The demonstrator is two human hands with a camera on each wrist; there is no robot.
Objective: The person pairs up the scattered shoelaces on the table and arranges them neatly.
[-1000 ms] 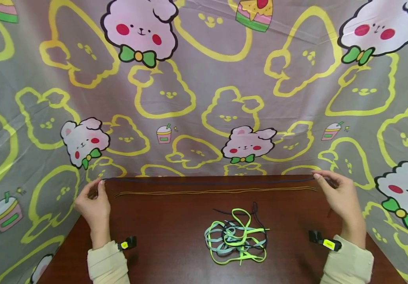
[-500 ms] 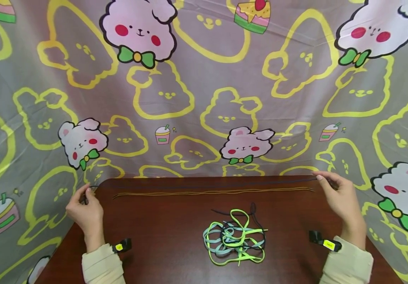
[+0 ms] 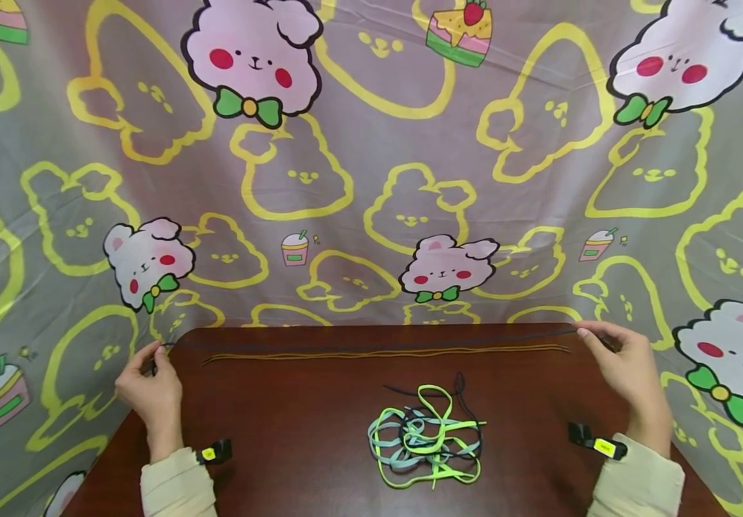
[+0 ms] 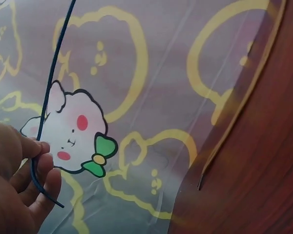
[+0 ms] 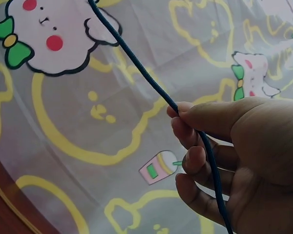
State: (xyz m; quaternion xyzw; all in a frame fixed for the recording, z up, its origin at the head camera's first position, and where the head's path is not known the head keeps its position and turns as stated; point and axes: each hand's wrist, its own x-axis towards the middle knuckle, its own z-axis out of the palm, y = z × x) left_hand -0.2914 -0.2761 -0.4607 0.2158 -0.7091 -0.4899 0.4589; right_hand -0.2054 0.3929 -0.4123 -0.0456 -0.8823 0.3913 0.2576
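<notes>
A dark blue shoelace (image 3: pixel 371 350) stretches sideways between my two hands near the back of the table. My left hand (image 3: pixel 154 393) pinches it between thumb and forefinger at the left; in the left wrist view a short tail of the shoelace (image 4: pixel 53 68) sticks out past the fingers. At the right, my right hand (image 3: pixel 629 377) pinches the other end part, and in the right wrist view the shoelace (image 5: pixel 146 75) runs on down across the palm side. Just in front of it, brown shoelaces (image 3: pixel 384 354) lie straight side by side on the table.
A tangled heap of neon yellow, pale blue and dark shoelaces (image 3: pixel 423 441) lies right of the middle on the brown table (image 3: pixel 293 445). A patterned cloth (image 3: pixel 371 158) with cartoon animals hangs behind the table and along both sides.
My left hand has moved left and a little down, with the blue shoelace still pinched. The right hand stays about where it was, dipping slightly. The brown shoelaces and the heap lie unchanged.
</notes>
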